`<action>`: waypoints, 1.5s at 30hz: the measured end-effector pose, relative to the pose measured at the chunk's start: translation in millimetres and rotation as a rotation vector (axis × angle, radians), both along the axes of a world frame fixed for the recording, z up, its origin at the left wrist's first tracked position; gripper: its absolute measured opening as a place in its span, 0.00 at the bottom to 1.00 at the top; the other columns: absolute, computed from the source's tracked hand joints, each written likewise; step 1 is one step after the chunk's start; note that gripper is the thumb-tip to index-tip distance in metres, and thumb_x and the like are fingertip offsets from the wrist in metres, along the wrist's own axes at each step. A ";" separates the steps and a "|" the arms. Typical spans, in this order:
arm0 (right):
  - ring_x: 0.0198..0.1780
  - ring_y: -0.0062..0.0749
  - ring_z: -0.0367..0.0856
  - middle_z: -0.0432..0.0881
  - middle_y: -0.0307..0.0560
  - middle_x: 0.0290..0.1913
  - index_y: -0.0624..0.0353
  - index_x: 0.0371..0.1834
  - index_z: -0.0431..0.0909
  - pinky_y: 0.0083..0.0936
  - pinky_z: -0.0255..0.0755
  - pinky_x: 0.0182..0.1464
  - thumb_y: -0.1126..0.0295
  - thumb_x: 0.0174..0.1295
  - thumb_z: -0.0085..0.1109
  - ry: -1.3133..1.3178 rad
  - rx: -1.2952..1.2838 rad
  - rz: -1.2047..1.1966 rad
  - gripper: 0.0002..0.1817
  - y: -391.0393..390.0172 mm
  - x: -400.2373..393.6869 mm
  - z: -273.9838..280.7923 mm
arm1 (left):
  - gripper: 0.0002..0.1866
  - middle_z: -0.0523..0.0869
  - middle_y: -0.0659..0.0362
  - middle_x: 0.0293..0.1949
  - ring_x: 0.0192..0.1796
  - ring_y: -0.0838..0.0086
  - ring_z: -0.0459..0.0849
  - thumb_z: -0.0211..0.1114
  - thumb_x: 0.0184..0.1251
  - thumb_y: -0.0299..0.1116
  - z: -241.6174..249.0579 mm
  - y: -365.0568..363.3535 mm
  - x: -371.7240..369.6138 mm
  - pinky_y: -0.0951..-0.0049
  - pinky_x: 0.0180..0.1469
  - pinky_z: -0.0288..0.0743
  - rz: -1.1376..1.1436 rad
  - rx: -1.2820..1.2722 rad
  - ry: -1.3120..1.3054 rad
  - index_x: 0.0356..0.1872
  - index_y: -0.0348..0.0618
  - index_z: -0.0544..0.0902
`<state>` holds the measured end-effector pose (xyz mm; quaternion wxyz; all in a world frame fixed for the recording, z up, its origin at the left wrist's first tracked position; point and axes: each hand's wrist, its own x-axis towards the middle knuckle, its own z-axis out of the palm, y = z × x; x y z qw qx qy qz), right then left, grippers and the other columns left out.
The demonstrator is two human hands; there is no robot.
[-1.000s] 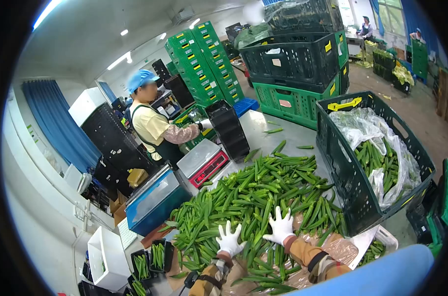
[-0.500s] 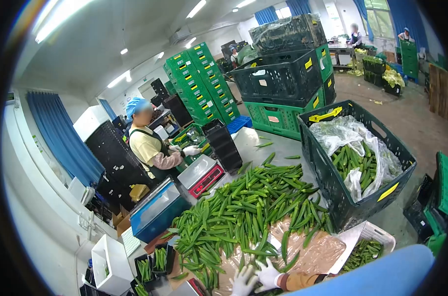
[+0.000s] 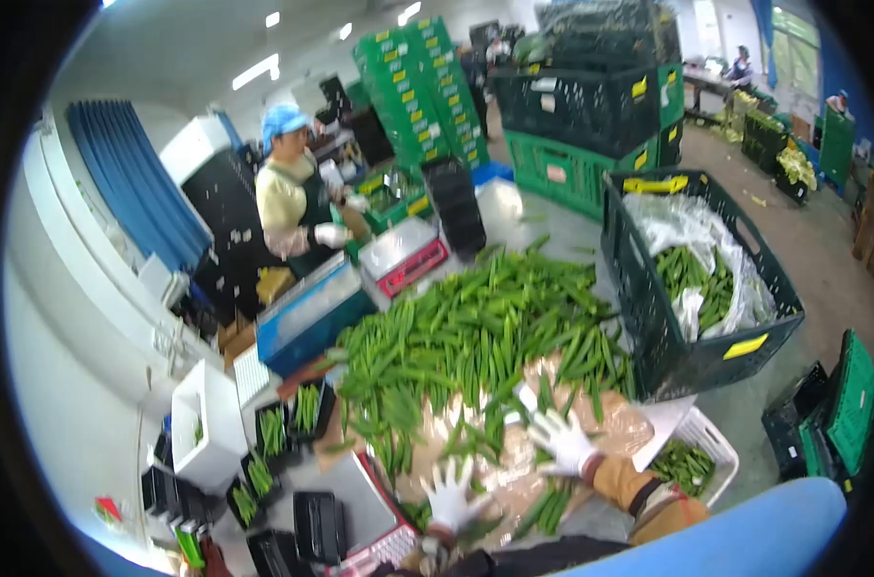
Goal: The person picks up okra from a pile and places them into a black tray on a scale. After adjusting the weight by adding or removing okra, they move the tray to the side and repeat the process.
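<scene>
A big heap of green okra (image 3: 475,322) covers the table in front of me, spilling onto brown plastic-covered sheeting (image 3: 615,428). My left hand (image 3: 451,497), in a white glove, has its fingers spread low over the sheeting, close to a few loose okra and the scale. Further right, my right hand (image 3: 562,442), also white-gloved, reaches to the near edge of the heap with fingers apart. Nothing is visibly gripped by either one. Between the right wrist and my body lies a small bunch of okra (image 3: 549,508).
A dark crate (image 3: 711,356) with bagged okra stands right; a white basket (image 3: 721,481) sits below it. Left are a scale (image 3: 345,495), a black tray (image 3: 318,527) and filled okra trays (image 3: 307,412). A co-worker (image 3: 297,197) stands beyond another scale (image 3: 403,260).
The view has tilted downward. My hands, close together before, are now apart: the left one further left, the right one further right and forward at the heap. The co-worker's arm has shifted.
</scene>
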<state>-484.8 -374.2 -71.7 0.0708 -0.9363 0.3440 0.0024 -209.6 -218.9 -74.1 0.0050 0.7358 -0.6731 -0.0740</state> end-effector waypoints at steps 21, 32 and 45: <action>0.76 0.51 0.56 0.60 0.53 0.76 0.51 0.76 0.60 0.48 0.46 0.76 0.61 0.54 0.68 -0.347 0.135 -0.068 0.44 96.5 10.7 21.9 | 0.29 0.76 0.46 0.64 0.69 0.50 0.71 0.63 0.63 0.29 19.4 140.3 -0.8 0.57 0.69 0.67 0.226 -0.330 0.537 0.67 0.38 0.73; 0.77 0.55 0.53 0.57 0.50 0.78 0.42 0.71 0.69 0.54 0.47 0.76 0.52 0.61 0.63 -0.263 0.077 0.142 0.33 67.3 45.4 -26.2 | 0.39 0.58 0.46 0.76 0.78 0.47 0.53 0.61 0.67 0.45 -3.2 60.4 -31.2 0.40 0.76 0.44 -0.089 -0.097 0.255 0.78 0.53 0.57; 0.54 0.41 0.79 0.85 0.42 0.40 0.53 0.44 0.84 0.43 0.71 0.59 0.70 0.59 0.55 -0.426 0.199 0.345 0.12 71.6 206.4 -1.4 | 0.31 0.70 0.42 0.69 0.75 0.43 0.61 0.64 0.67 0.35 9.4 106.6 -42.8 0.52 0.76 0.54 0.079 -0.202 0.698 0.70 0.39 0.69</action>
